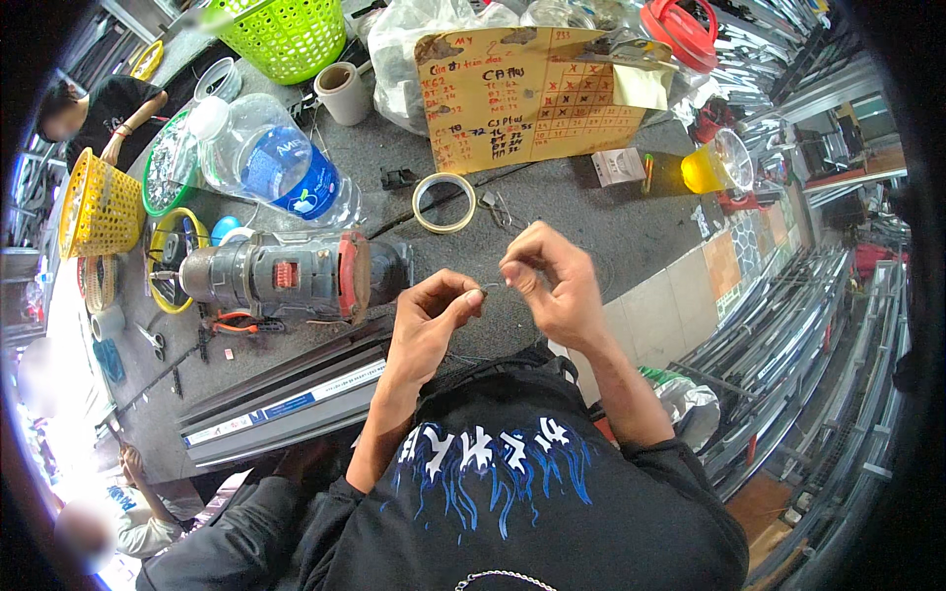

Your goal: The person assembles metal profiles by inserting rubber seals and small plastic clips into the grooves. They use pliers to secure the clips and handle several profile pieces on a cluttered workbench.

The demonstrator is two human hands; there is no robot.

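My left hand (434, 317) is closed in a pinch, thumb against forefinger, on a small thin wire-like piece (490, 285) whose tip pokes out toward the right. Just beside it, my right hand (558, 286) is curled, thumb tip pressed to the forefinger; whatever lies between them is too small or hidden to name. The hands are a short gap apart above the dark grey worktop (394, 212). Beyond them lies a roll of tape (443, 203) on its side. To the left of my left hand rests a large grey and red power tool (281, 274).
Metal profiles (296, 394) lie along the near left edge. Behind stand a plastic bottle (286, 167), a marked cardboard sheet (532, 98) and a cup of yellow drink (714, 163). Pliers (236, 322) and scissors (151, 340) lie left. Long metal bars (788, 364) fill the right. Other people are at the left.
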